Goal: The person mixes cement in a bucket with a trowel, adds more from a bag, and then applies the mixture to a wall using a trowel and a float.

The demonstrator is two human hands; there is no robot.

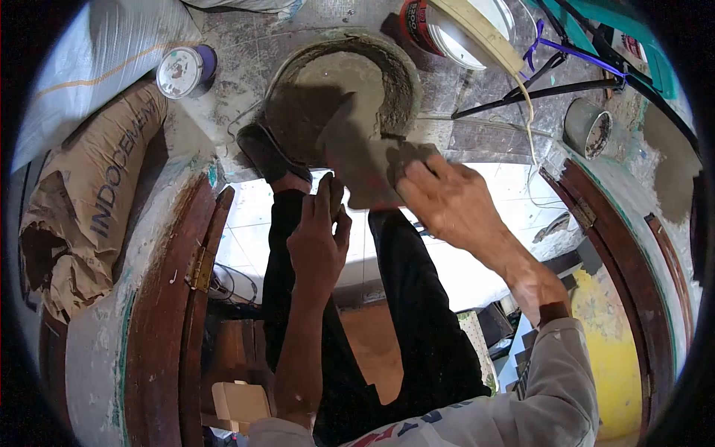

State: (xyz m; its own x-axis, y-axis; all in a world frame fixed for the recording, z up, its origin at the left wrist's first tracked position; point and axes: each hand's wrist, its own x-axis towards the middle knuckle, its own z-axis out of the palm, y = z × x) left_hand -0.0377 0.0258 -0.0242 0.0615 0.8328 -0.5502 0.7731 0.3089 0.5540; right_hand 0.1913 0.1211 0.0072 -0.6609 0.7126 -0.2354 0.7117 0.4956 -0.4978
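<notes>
A round basin (272, 82) of wet grey mortar (339, 78) sits on the floor in front of me. My right hand (447, 194) is closed on a flat, mortar-smeared plastering trowel (361, 160), which is tilted over the near rim of the basin. My left hand (320, 242) is raised beside the trowel's near end, with its fingers closed round a small greyish piece whose kind I cannot make out. Part of the trowel's handle is hidden by my right fingers.
A torn paper cement bag (123, 167), a white sack (112, 52) and a small paint can (182, 72) stand left. A paint bucket (454, 33), a cord (530, 112), black metal legs (521, 97) and a grey pot (588, 128) lie right. Wooden door frames (167, 328) flank me.
</notes>
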